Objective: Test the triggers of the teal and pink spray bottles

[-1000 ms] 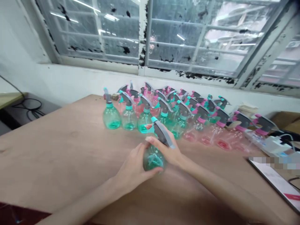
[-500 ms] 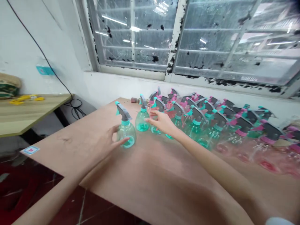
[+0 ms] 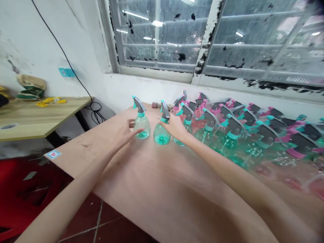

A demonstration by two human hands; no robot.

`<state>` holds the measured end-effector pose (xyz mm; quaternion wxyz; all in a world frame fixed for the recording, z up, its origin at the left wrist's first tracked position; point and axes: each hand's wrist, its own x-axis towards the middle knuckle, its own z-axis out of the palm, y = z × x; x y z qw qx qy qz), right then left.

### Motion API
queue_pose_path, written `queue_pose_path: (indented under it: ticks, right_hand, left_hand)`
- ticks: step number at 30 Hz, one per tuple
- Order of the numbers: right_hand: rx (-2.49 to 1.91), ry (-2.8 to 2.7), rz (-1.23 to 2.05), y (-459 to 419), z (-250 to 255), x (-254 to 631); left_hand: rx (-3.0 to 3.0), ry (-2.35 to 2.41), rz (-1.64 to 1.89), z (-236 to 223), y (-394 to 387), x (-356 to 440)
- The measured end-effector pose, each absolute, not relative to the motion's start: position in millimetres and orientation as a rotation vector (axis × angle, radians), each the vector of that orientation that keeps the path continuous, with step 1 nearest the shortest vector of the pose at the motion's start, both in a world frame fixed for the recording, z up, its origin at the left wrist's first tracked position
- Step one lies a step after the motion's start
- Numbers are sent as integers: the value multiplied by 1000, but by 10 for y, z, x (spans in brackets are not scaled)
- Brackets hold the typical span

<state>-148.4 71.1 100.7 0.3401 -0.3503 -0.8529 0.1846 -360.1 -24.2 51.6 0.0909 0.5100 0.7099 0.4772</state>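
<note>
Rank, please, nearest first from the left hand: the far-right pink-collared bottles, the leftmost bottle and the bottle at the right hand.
1. Leftmost bottle, at the left hand
2. Bottle at the right hand, second along
3. Pink-collared bottles, far right

The bottles at the hands are of clear, glossy plastic, and their spray heads look like smooth, matt plastic. Under the hands, the table has a wood-like surface, smooth, with a soft shine.
</note>
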Motion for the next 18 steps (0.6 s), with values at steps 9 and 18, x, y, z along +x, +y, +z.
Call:
queue_pose_path:
  ticks: [9,18]
  right_hand:
    - [-672,-2435,443,165,941,-614]
    - [-852,-2484,412,93,1009,74]
  left_hand:
    - [1621,2026,1367,414,-7,-3614]
    - [1599,2093,1309,467,13,-3452]
